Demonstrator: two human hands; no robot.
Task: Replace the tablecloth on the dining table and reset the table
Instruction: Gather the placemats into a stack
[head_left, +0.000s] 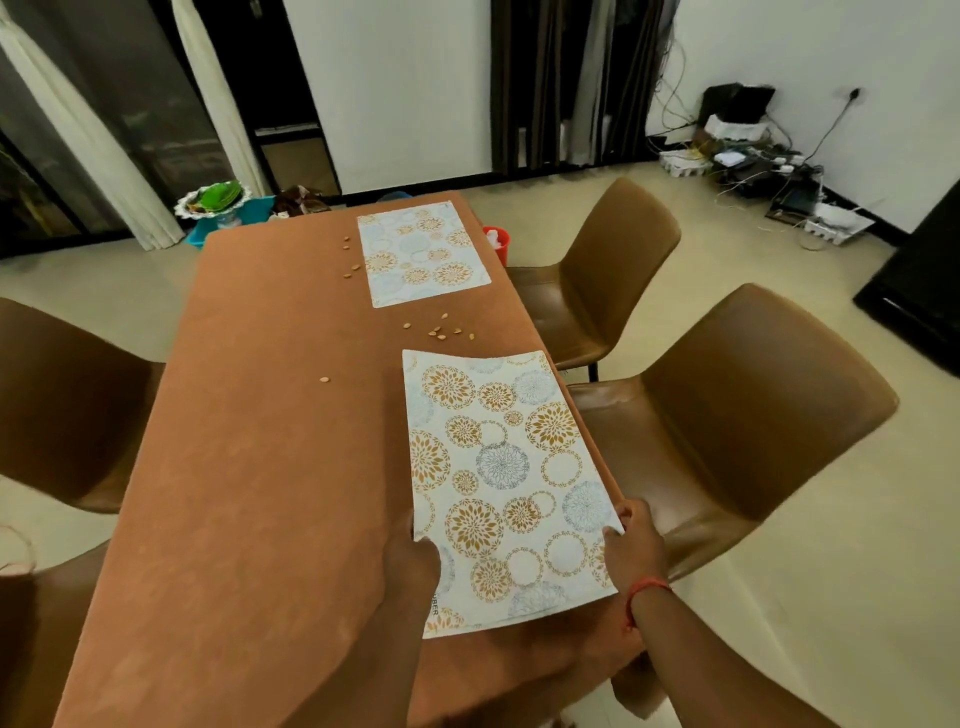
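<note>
Your grip is on the near white placemat printed with gold and blue flower circles (506, 483): your left hand (413, 558) pinches its near left edge, thumb on top, and your right hand (631, 540) pinches the near right edge, fingers curled under it. The mat's near end looks lifted slightly off the rust-orange tablecloth (260, 467), while its far end lies on the cloth by the right edge of the desk.

A second, matching placemat (422, 253) lies flat at the far right end of the desk. Small pale seeds (440, 331) are scattered on the cloth between the two mats, with more just left of the far one.

By my reckoning you are early: the soiled cloth is still on, so both mats have to come off, then the cloth itself, then a fresh one is spread and the settings returned. A green plate in a white-rimmed stack (218, 197) sits on a blue stand beyond the far left corner, and brown leather chairs (737, 415) stand around
</note>
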